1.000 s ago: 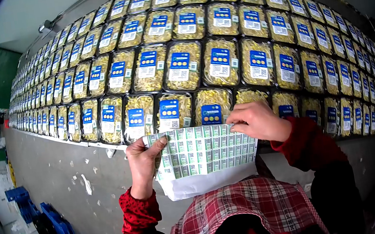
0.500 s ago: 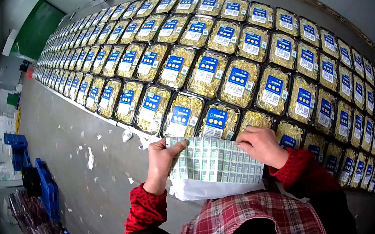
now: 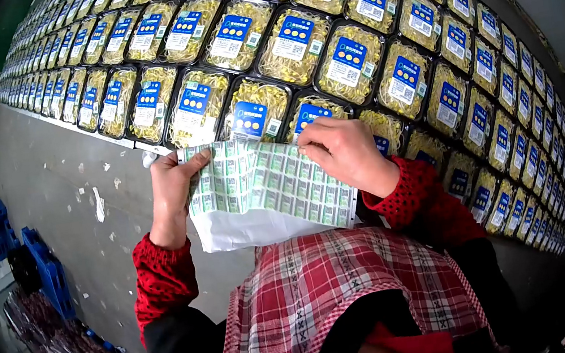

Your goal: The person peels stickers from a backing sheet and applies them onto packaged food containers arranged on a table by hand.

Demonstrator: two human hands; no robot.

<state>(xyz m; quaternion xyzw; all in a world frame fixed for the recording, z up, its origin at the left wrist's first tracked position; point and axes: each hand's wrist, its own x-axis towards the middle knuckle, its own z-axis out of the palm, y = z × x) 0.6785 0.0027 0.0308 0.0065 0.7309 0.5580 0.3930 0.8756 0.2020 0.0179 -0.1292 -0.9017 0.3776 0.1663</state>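
A sheet of small green-and-white stickers (image 3: 269, 186) hangs in front of me, with plain white backing (image 3: 254, 229) showing along its lower edge. My left hand (image 3: 173, 189) grips its upper left corner, thumb on the printed side. At the upper right edge, the closed fingers of my right hand (image 3: 346, 152) pinch the sheet; whether a single sticker is between the fingertips is hidden. The sheet bows and slopes down to the right. Just beyond it lie black trays of bean sprouts (image 3: 247, 112) with blue-and-white labels, partly covered by the sheet and right hand.
Long rows of similar sprout trays (image 3: 353, 60) stretch left and right. Scraps of paper (image 3: 98, 204) litter the grey floor (image 3: 69, 164) at left. Blue pallets (image 3: 49, 273) and dark purple wrapped bundles (image 3: 67, 347) stand farther left.
The view has shifted, so the trays appear higher and farther left. Both hands and the sheet sit higher and more left in the picture. The sheet is now more bowed.
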